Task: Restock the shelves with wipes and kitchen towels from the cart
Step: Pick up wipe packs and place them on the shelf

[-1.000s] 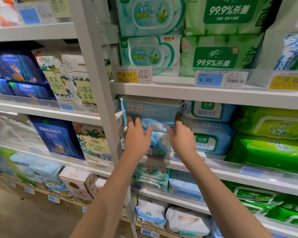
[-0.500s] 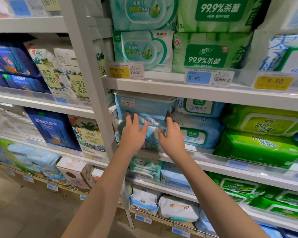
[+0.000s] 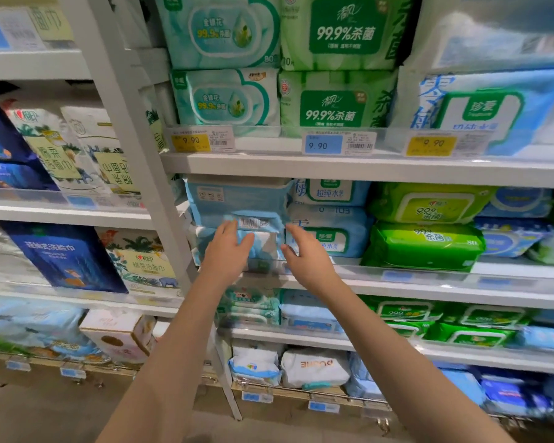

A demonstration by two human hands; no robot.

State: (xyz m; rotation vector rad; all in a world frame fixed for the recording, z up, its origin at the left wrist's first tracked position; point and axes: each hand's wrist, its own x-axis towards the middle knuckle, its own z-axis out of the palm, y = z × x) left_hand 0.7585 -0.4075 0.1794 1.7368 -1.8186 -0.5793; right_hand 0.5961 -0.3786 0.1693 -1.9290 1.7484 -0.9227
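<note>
Resting on the left end of a white shelf [image 3: 429, 290] are two stacked blue wipes packs, the top pack [image 3: 237, 203] (barcode facing out) flat on the lower pack [image 3: 266, 246]. The left hand [image 3: 226, 254] and right hand [image 3: 307, 260] hover before them, fingers [image 3: 227, 230] straight, loose, grasping nothing.

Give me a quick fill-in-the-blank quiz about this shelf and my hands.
1. The barcode pack lies on ____ of a second pack.
2. The left hand and right hand are both ____, gripping nothing.
3. The three price tags above the hands all read ____.
Missing words: top; open; 9.90
</note>
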